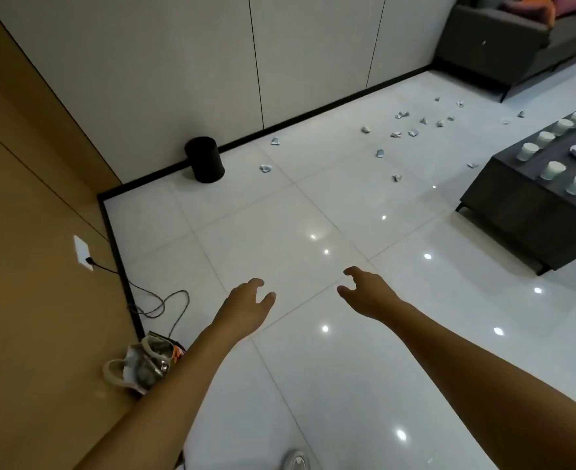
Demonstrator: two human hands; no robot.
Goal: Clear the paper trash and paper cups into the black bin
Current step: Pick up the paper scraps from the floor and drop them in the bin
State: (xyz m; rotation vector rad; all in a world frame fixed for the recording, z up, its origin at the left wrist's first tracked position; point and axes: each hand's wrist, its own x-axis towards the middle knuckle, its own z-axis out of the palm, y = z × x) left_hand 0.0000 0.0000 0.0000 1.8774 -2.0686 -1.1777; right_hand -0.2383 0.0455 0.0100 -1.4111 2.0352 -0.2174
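The round black bin (205, 160) stands on the white tile floor against the far wall. Several crumpled paper scraps lie scattered on the floor, the nearest (265, 168) just right of the bin, another (275, 141) by the skirting, and a denser cluster (402, 125) further right. Several white paper cups (552, 170) stand upside down in rows on the dark coffee table (517, 212). My left hand (247, 303) and my right hand (364, 291) reach forward over bare floor, fingers relaxed, holding nothing, well short of the bin and the scraps.
A tan wall panel on the left carries a socket (83, 252) with a black cable (164, 305) looping over the floor. A canvas bag (141, 366) sits by that wall. A grey sofa (503, 42) stands at the far right. My shoe (295, 460) shows at the bottom.
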